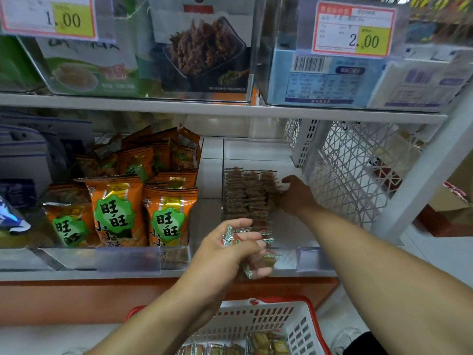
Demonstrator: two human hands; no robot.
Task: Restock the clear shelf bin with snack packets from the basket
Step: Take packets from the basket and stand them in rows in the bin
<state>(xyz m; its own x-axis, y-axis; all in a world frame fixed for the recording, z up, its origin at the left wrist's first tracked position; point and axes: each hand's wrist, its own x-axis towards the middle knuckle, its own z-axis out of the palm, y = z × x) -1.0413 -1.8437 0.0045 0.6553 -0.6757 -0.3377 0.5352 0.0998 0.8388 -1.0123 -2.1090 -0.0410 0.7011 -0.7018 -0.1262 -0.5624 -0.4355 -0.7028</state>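
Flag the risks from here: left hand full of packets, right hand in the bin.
1. The left hand holds a loose bunch of snack packets at the shelf edge; some could slip and miss the basket.
2. The right hand presses against the stacked rows in the clear bin; a nudge might topple them.

Small brown snack packets [245, 196] stand in rows inside clear bin [258, 149]; more, blurred, in white basket [297, 326].
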